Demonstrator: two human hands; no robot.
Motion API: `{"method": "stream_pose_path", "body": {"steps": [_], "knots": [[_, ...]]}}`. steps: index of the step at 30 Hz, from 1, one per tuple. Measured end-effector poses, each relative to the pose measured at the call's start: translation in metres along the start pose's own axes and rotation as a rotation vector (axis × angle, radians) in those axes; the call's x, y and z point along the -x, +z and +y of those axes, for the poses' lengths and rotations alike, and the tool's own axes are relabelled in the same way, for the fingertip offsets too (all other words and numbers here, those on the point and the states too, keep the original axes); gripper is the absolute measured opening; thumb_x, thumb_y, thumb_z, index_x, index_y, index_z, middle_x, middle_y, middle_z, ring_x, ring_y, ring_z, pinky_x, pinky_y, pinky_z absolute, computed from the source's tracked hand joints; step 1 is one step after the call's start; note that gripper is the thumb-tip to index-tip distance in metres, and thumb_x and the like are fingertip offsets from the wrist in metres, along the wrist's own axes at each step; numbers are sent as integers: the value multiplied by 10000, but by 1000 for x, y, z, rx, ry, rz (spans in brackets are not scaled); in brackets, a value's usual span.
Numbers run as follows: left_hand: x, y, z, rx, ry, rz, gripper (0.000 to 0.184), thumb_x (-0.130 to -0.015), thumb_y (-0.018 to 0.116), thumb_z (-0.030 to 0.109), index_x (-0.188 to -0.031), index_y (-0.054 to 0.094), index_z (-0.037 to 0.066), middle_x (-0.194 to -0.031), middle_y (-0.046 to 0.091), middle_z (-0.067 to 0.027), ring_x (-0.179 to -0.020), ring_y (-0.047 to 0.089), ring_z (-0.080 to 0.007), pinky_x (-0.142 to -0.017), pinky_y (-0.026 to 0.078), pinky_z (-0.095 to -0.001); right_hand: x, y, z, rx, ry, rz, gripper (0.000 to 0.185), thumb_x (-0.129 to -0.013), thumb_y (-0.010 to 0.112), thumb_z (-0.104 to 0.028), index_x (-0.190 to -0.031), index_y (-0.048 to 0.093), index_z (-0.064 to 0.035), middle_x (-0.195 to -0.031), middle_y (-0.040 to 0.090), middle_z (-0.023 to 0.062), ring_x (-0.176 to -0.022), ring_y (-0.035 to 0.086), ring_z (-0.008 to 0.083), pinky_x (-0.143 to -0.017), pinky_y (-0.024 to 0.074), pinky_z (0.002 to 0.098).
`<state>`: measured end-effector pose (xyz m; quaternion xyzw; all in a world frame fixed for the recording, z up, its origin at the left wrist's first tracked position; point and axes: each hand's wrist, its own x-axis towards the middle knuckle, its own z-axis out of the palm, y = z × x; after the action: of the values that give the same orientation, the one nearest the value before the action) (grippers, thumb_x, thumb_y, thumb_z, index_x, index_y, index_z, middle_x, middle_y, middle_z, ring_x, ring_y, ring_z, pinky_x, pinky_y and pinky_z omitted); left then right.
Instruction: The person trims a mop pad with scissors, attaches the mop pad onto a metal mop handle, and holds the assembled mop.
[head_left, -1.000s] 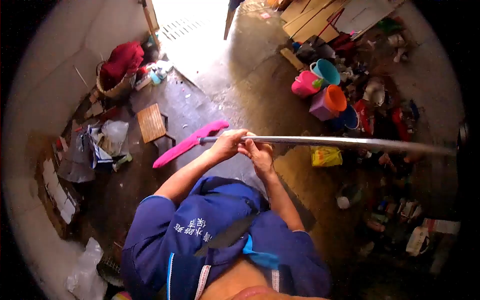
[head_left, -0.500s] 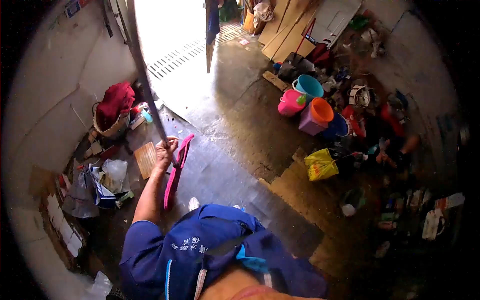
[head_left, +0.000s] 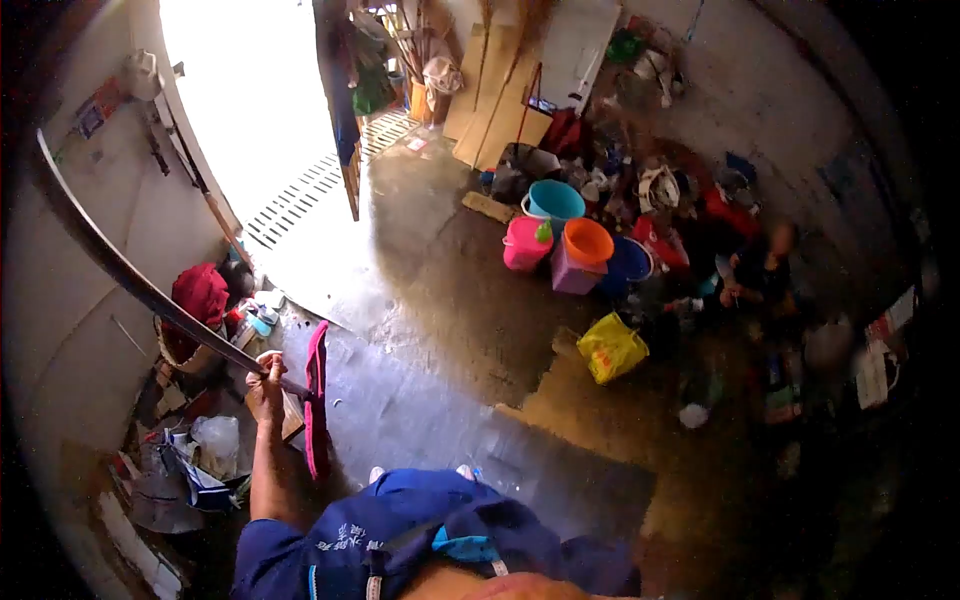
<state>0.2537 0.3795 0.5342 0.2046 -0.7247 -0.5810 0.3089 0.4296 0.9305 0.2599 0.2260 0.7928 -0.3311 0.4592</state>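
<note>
My left hand (head_left: 267, 392) is closed around the long handle (head_left: 178, 316) of a flat mop, low down near its head. The handle slants up to the left, across the basket with red cloth. The mop's pink head (head_left: 316, 405) is just right of my hand, above the grey floor, and I cannot tell whether it touches it. Partly behind my hand lies a wooden board (head_left: 291, 416). My right hand is out of view.
To the right stand a turquoise bucket (head_left: 556, 201), a pink bucket (head_left: 526, 245), an orange bucket (head_left: 588, 241) and a yellow bag (head_left: 611, 350). A person (head_left: 762, 272) sits in the dark beyond. Plastic bags (head_left: 216, 440) and clutter lie left. A bright doorway is ahead.
The mop handle has tipped over to the left, from steep to slanting. My left hand and the mop head sit lower and further left in view; the whole view has also shifted.
</note>
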Motion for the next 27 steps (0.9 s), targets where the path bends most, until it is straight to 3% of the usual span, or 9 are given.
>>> {"method": "stream_pose_path", "body": {"steps": [7, 16, 27], "knots": [[-13, 5, -17, 84, 3, 60, 121, -889, 615, 142, -927, 643, 30, -725, 589, -11, -667, 547, -99, -629, 425, -235, -60, -63, -41, 92, -8, -45, 483, -910, 472, -426, -650, 632, -51, -687, 639, 134, -588, 602, 255, -584, 467, 431], [-25, 58, -14, 115, -9, 120, 97, -895, 608, 135, -922, 633, 45, -754, 589, 0, -653, 542, -99, -610, 426, -244, -128, -174, -116, 20, -231, 20, 470, -913, 477, -422, -660, 629, -57, -678, 636, 120, -574, 594, 247, -565, 463, 423], [-113, 79, -15, 128, -59, 127, 134, -923, 570, 171, -944, 617, 48, -740, 574, -1, -683, 543, -109, -659, 437, -243, -165, -161, -259, 99, -259, -88, 453, -916, 482, -417, -671, 625, -63, -667, 632, 103, -555, 584, 237, -543, 458, 413]]}}
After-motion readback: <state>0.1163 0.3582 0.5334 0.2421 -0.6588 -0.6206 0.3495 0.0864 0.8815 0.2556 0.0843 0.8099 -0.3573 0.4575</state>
